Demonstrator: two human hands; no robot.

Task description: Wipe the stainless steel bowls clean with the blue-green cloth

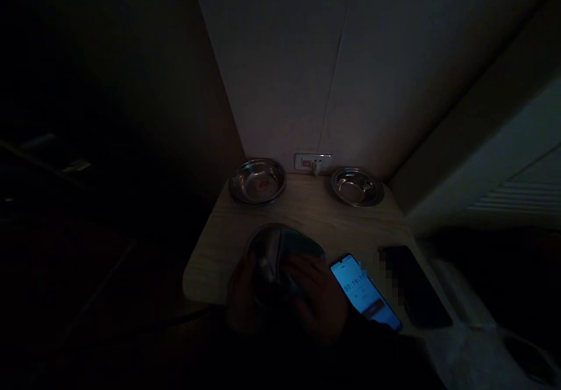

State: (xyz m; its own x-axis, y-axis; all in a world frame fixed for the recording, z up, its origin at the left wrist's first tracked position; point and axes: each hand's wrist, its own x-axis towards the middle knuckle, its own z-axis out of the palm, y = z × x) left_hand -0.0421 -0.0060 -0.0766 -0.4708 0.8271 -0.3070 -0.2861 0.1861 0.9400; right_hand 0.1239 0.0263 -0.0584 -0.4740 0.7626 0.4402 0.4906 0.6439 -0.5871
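Observation:
The scene is very dark. My left hand (241, 296) grips the left edge of a metal bowl (267, 249) at the front of a small light wooden table (307, 214). My right hand (318, 299) lies over a bluish cloth (298, 247) pressed into the bowl, fingers curled on it. Two more steel bowls, the left steel bowl (257, 180) and the right steel bowl (357, 186), stand at the back of the table.
A lit phone (364, 292) showing a timer lies right of my right hand, a dark phone (414, 287) beside it. A wall socket (312, 161) with a plug sits behind the bowls. Wall panels rise behind; darkness fills the left.

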